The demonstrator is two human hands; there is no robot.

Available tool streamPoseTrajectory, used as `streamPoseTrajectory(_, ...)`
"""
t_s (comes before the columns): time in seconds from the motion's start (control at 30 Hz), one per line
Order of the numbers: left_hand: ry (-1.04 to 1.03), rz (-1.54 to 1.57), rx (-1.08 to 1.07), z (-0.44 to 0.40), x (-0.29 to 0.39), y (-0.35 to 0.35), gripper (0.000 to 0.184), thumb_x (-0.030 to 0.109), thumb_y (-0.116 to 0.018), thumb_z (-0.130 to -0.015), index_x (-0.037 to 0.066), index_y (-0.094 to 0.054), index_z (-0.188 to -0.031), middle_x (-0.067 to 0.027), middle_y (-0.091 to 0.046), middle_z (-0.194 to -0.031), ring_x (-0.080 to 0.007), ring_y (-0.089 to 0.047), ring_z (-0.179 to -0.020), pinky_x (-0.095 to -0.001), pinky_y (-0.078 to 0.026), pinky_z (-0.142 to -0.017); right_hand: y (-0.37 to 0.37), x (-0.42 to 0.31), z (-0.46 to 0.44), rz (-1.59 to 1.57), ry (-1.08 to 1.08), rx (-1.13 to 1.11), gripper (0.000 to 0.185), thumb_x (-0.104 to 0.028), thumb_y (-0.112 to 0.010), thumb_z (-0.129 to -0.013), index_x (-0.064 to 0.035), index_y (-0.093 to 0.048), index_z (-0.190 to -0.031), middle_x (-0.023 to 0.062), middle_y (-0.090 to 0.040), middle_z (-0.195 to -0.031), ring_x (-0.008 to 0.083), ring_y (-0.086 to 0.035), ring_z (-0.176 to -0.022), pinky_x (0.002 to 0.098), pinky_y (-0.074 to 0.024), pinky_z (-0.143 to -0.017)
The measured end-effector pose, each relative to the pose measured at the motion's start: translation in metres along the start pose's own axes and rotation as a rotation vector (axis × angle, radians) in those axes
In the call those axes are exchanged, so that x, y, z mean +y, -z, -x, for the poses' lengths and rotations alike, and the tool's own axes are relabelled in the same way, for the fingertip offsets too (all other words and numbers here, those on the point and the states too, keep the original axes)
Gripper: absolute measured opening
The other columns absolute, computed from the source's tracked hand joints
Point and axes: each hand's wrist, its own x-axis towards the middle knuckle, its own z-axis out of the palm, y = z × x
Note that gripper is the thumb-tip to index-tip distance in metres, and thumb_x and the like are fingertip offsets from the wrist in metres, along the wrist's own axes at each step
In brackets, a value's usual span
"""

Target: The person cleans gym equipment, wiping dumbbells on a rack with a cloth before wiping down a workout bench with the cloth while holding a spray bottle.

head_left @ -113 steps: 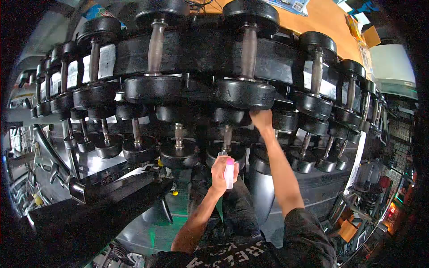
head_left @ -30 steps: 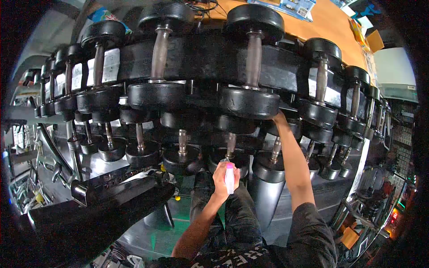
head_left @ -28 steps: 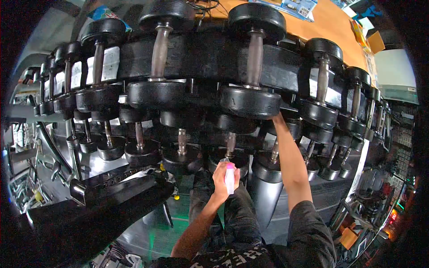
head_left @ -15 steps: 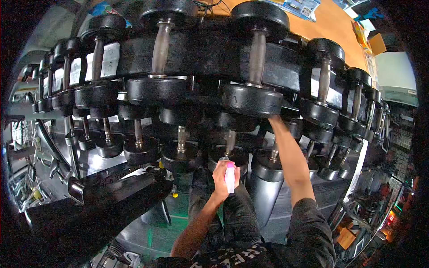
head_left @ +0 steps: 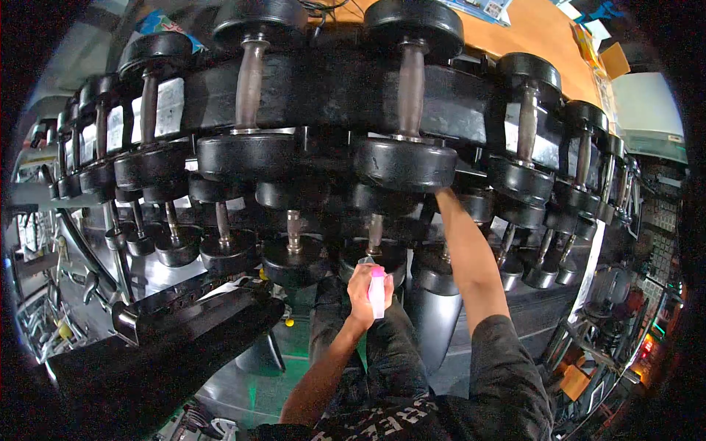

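Note:
My left hand is wrapped round a small translucent bottle with a pink top, held upright over my legs. My right arm reaches up to the dumbbell rack. Only the wrist end of my right hand shows, and its fingers are hidden beneath the front head of a large black dumbbell on the upper tier. Whatever those fingers touch or hold is out of sight. Just above the bottle, a lower-tier dumbbell stands with its metal handle showing.
More black dumbbells line both tiers to left and right. A padded black bench lies at the lower left. Behind the rack is a wooden table with packages. A grey cylinder stands below the rack, right of my legs.
My right hand was partly visible at the lower tier earlier; it has since gone under the upper dumbbell's head. The view has shifted slightly. My left hand still holds the bottle.

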Motion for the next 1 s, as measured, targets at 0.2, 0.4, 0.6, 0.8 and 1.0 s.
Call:
streamPoseTrajectory(0.2,-0.004,-0.033,-0.034,-0.002,0.006,0.000,0.025,-0.001,-0.072,-0.069,0.002,-0.057,-0.088,-0.0129,-0.061,-0.082,-0.0327,-0.060,-0.076,-0.0390,-0.050,-0.069,-0.003,-0.024,-0.006,0.101,0.010,-0.087,0.037,-0.018,-0.058,-0.088,-0.0042,-0.055,-0.122,0.0124,-0.061,-0.119,0.0244,-0.058,-0.107,0.0355,-0.0451,-0.094)
streamPoseTrajectory(0.4,-0.021,-0.038,-0.032,0.001,0.003,0.000,0.025,-0.001,-0.072,-0.068,0.001,-0.057,-0.089,-0.0137,-0.061,-0.083,-0.0334,-0.060,-0.076,-0.0393,-0.050,-0.068,0.041,-0.027,0.016,0.011,0.027,-0.394,0.037,-0.022,-0.055,-0.091,-0.0055,-0.054,-0.124,0.0112,-0.059,-0.124,0.0220,-0.056,-0.112,0.0347,-0.0431,-0.097)
streamPoseTrajectory(0.6,-0.012,-0.007,-0.030,-0.001,0.006,0.000,0.024,0.000,-0.072,-0.069,0.001,-0.057,-0.088,-0.0144,-0.061,-0.081,-0.0340,-0.060,-0.076,-0.0399,-0.050,-0.067,0.098,-0.032,0.040,-0.062,-0.079,-0.753,0.038,-0.025,-0.051,-0.094,-0.0068,-0.053,-0.127,0.0101,-0.057,-0.128,0.0195,-0.054,-0.116,0.0339,-0.0410,-0.101)
streamPoseTrajectory(0.8,0.055,-0.004,-0.035,-0.002,0.005,0.001,0.023,-0.001,-0.071,-0.069,0.001,-0.058,-0.088,-0.0131,-0.061,-0.080,-0.0333,-0.060,-0.074,-0.0390,-0.049,-0.067,0.061,0.038,0.035,0.042,-0.033,-0.346,0.044,-0.038,-0.057,-0.089,-0.0084,-0.058,-0.121,0.0116,-0.062,-0.123,0.0267,-0.055,-0.117,0.0360,-0.0421,-0.101)
streamPoseTrajectory(1.0,-0.006,0.007,-0.003,0.001,-0.001,0.002,0.024,-0.003,-0.071,-0.069,0.002,-0.058,-0.088,-0.0119,-0.061,-0.080,-0.0319,-0.060,-0.074,-0.0383,-0.049,-0.066,0.006,-0.009,0.002,0.174,0.012,-0.162,0.043,-0.039,-0.058,-0.089,-0.0074,-0.059,-0.119,0.0123,-0.063,-0.121,0.0277,-0.056,-0.116,0.0369,-0.0426,-0.100)
